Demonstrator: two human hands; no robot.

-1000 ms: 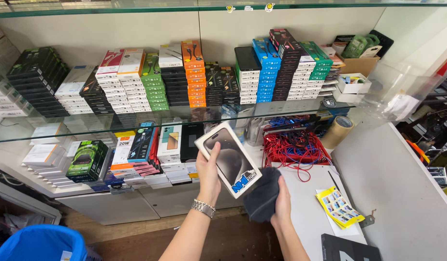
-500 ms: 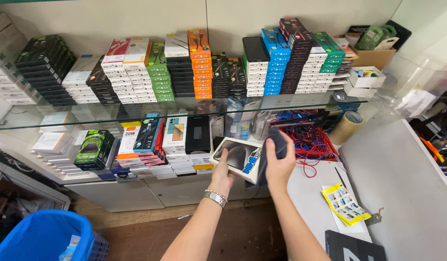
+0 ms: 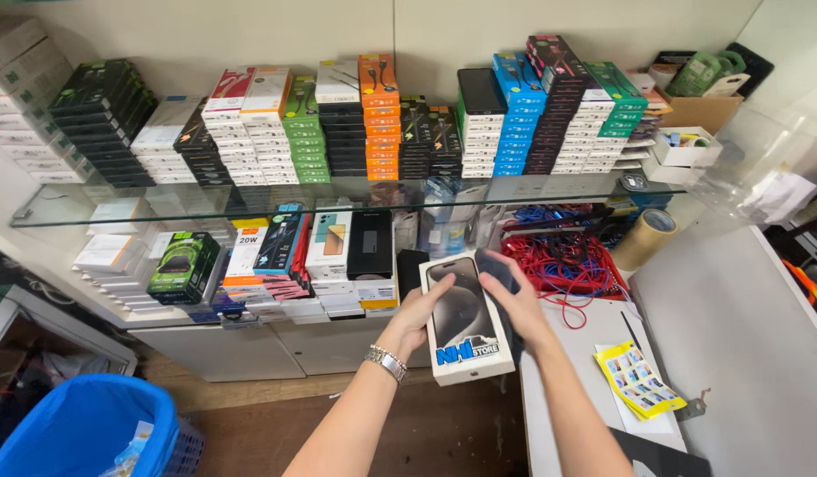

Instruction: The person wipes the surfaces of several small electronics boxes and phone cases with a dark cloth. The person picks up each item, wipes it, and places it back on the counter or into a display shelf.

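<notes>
Since half a second ago the box (image 3: 466, 329) has tipped face-up and come nearer. It sits below the glass shelf (image 3: 338, 199). Left hand (image 3: 417, 311) grips its left edge; right hand (image 3: 514, 296) presses a dark cloth (image 3: 492, 269) onto its top corner, steadying it.

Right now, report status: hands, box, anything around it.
Left hand grips white phone box at its left edge. Right hand presses dark cloth on its top. Red cables just right.
</notes>
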